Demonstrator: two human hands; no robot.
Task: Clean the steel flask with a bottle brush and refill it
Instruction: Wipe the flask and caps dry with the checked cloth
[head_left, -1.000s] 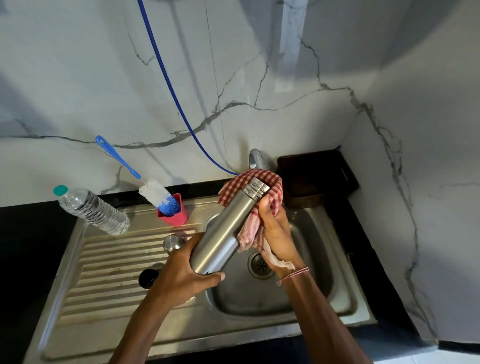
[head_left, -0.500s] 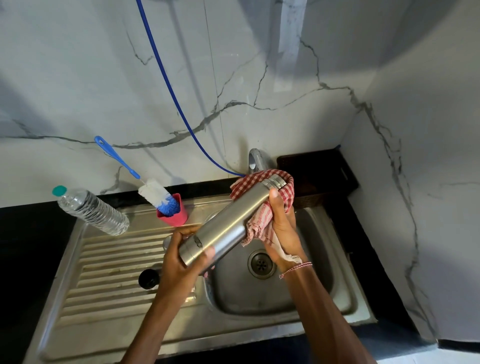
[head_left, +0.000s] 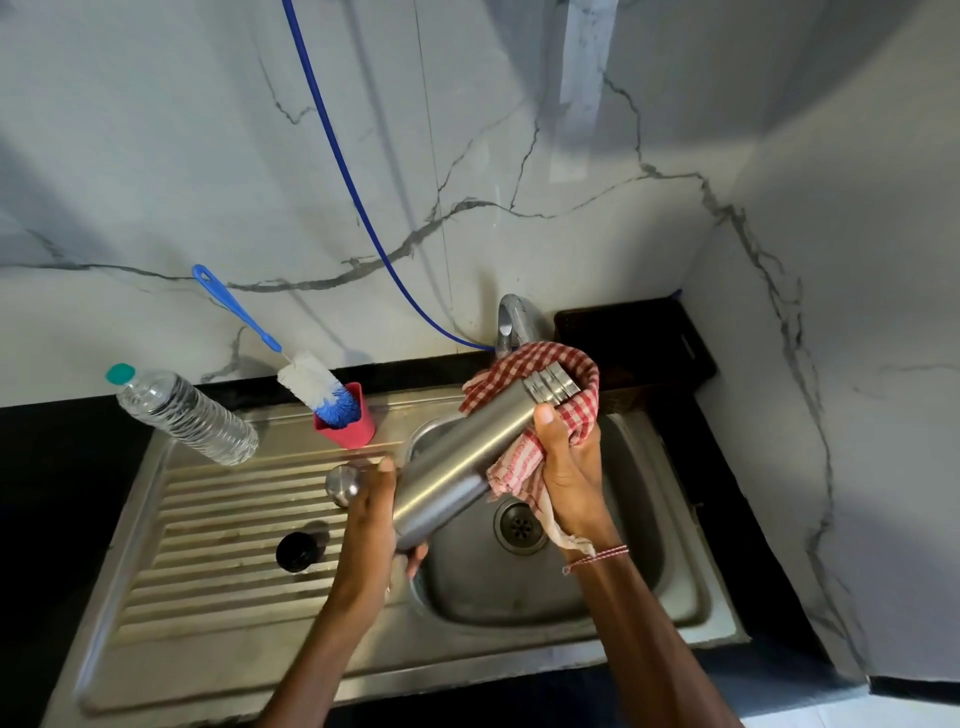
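Marble walls back a steel sink (head_left: 519, 660); over its basin the cylindrical brushed-steel flask (head_left: 457, 467) lies tilted, the left hand (head_left: 371, 525) gripping its base for steadiness while the right hand (head_left: 566, 467) clutches a red-checked cloth (head_left: 576, 384) round the neck (drying, likely).

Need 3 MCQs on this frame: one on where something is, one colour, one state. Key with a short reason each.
1. Where is the bottle brush? A inside the steel flask; B head-down in the red cup; C in the left hand.
2. What colour is the cap of the plastic bottle? A teal; B red; C black.
3. How is the steel flask? A standing upright, unheld; B lying unheld; C tilted, held by both hands.
Key: B, its bristles sit in the cup; A, the cap shows teal; C, the left hand grips its base, the right hand holds a checked cloth round its neck.
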